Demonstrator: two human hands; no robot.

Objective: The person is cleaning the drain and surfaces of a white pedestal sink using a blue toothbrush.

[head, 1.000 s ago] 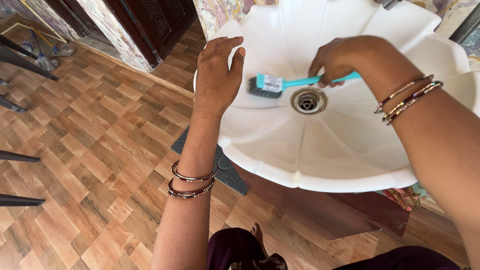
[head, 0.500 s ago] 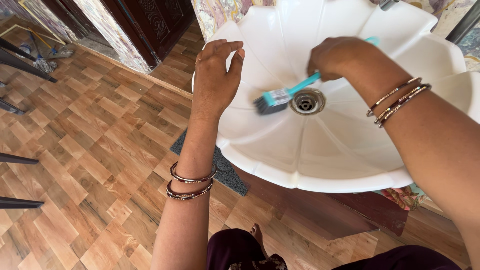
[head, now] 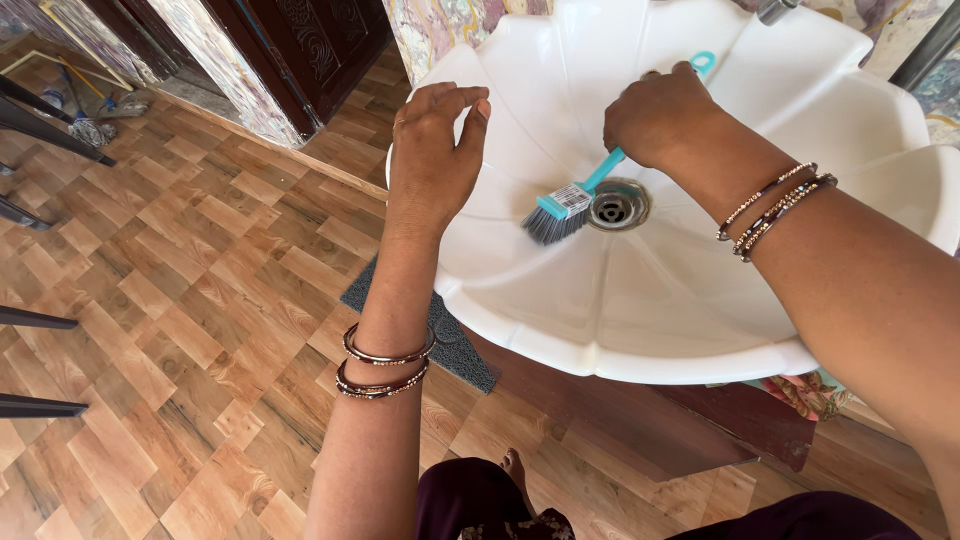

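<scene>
Nearest you, your left hand (head: pixel 432 150) hovers over the white basin's (head: pixel 700 330) near-left rim, fingers loosely open, holding nothing. Beyond it, your right hand (head: pixel 660 115) has its fingers wrapped around the teal brush (head: pixel 575 200), which slants bristles-down toward you, handle pointing away. Inside the basin, the bristles touch beside the drain (head: pixel 617 205); a second ago the brush lay nearly level.

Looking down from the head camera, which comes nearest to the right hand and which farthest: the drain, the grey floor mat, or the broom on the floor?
From the right hand:
1. Drain, just below it in the basin.
2. Grey floor mat, under the sink's left edge.
3. Broom, far left on the wooden floor.
</scene>
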